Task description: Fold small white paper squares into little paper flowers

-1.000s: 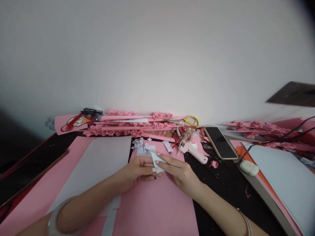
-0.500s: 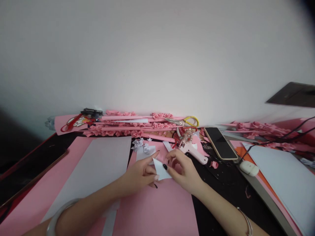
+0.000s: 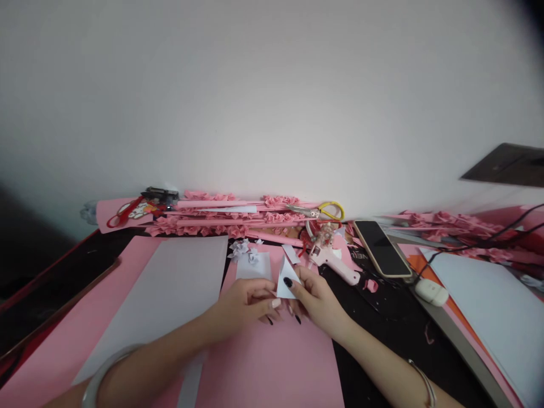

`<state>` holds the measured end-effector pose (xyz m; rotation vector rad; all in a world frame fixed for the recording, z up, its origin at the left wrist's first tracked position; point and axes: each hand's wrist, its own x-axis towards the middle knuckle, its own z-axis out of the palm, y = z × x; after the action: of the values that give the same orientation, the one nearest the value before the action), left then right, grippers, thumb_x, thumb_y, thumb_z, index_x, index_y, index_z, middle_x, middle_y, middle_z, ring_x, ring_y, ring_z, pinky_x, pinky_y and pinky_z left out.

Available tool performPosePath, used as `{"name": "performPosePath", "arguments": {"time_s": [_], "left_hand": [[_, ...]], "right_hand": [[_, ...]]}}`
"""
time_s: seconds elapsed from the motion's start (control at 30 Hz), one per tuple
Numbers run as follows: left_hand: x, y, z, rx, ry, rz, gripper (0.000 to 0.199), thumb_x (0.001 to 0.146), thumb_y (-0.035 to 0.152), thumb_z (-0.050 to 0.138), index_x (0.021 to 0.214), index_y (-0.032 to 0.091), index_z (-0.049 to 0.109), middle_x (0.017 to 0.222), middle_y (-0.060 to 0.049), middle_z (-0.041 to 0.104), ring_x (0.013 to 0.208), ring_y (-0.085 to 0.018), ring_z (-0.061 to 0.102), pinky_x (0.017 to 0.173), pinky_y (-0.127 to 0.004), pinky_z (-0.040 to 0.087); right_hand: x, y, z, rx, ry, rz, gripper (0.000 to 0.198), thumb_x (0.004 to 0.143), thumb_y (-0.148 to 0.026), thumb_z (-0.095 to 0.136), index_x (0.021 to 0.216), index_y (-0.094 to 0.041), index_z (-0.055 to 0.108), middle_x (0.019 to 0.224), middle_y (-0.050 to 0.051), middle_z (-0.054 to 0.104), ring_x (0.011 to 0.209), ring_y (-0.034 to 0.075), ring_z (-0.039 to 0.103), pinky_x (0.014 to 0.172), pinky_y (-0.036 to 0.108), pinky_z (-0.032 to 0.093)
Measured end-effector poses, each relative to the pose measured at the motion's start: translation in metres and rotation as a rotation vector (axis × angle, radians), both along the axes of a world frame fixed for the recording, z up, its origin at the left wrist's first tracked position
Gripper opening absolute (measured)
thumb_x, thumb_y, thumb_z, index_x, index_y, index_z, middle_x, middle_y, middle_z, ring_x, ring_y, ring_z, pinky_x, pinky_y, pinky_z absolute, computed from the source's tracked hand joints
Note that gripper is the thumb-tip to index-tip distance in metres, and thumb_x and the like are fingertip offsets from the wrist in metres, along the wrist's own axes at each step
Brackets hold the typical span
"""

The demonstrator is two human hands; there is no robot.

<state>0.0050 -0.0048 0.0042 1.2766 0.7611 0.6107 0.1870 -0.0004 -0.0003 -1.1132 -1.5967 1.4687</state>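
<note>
A small folded piece of white paper (image 3: 287, 279), its tip pointing up, is held above the pink paper sheet (image 3: 272, 351). My right hand (image 3: 319, 297) pinches it, thumb pressed on the front face and fingers behind. My left hand (image 3: 249, 306) is closed at the paper's lower left corner, thumb and fingertips together there; the exact contact is partly hidden. Just beyond the hands lie small white paper flowers (image 3: 240, 249) and a white paper rectangle (image 3: 257, 265). A narrow white strip (image 3: 291, 254) lies beyond the folded paper.
A pink glue gun (image 3: 335, 263), a phone (image 3: 382, 248) and a white earbud case (image 3: 431, 291) lie to the right. Yellow-handled scissors (image 3: 329, 211) rest on pink paper flower stems (image 3: 212, 221) along the wall. Large white sheets (image 3: 161, 294) cover the left side.
The white paper has turned more upright and shifted slightly right. My right hand's fingers have moved behind it, and my left index finger has curled down from its upper edge.
</note>
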Motion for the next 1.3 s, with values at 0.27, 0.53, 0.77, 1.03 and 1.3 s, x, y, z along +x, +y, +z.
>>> {"name": "performPosePath", "arguments": {"time_s": [0.27, 0.53, 0.77, 1.03, 1.3], "left_hand": [[0.003, -0.01, -0.003, 0.18, 0.149, 0.058, 0.019, 0.083, 0.028, 0.049, 0.072, 0.015, 0.058, 0.063, 0.0, 0.061, 0.054, -0.013, 0.061, 0.054, -0.023, 0.048], [0.003, -0.01, -0.005, 0.197, 0.152, 0.109, 0.026, 0.085, 0.031, 0.045, 0.066, 0.016, 0.054, 0.06, 0.0, 0.06, 0.049, -0.013, 0.061, 0.051, -0.023, 0.047], [0.003, -0.01, -0.003, 0.206, 0.149, 0.175, 0.024, 0.084, 0.029, 0.047, 0.065, 0.017, 0.054, 0.06, 0.0, 0.06, 0.054, -0.014, 0.062, 0.055, -0.025, 0.051], [0.002, -0.01, 0.003, 0.254, 0.127, 0.179, 0.024, 0.086, 0.028, 0.046, 0.069, 0.016, 0.059, 0.064, -0.002, 0.065, 0.06, -0.014, 0.064, 0.059, -0.024, 0.05], [-0.005, 0.001, -0.002, -0.024, -0.037, -0.006, 0.022, 0.082, 0.033, 0.053, 0.07, 0.015, 0.056, 0.061, -0.001, 0.065, 0.048, -0.013, 0.061, 0.047, -0.023, 0.047]], "right_hand": [[-0.008, -0.012, -0.005, 0.014, 0.013, -0.024, 0.026, 0.088, -0.042, 0.041, 0.073, -0.021, 0.038, 0.048, -0.007, 0.049, 0.032, 0.007, 0.043, 0.034, 0.017, 0.031], [-0.009, -0.014, -0.002, 0.076, -0.032, -0.043, 0.023, 0.088, -0.039, 0.042, 0.074, -0.02, 0.038, 0.05, -0.006, 0.049, 0.034, 0.008, 0.044, 0.035, 0.018, 0.035], [-0.009, -0.014, -0.005, 0.075, -0.028, -0.005, 0.021, 0.089, -0.038, 0.04, 0.078, -0.02, 0.039, 0.052, -0.006, 0.05, 0.034, 0.008, 0.046, 0.035, 0.018, 0.036], [-0.009, -0.016, 0.001, 0.098, 0.028, 0.049, 0.024, 0.088, -0.042, 0.043, 0.083, -0.018, 0.046, 0.058, -0.002, 0.056, 0.049, 0.013, 0.057, 0.048, 0.023, 0.045], [0.008, 0.004, -0.001, -0.076, 0.131, 0.214, 0.041, 0.081, -0.051, 0.049, 0.071, -0.012, 0.06, 0.051, -0.002, 0.053, 0.04, 0.008, 0.047, 0.041, 0.02, 0.039]]}}
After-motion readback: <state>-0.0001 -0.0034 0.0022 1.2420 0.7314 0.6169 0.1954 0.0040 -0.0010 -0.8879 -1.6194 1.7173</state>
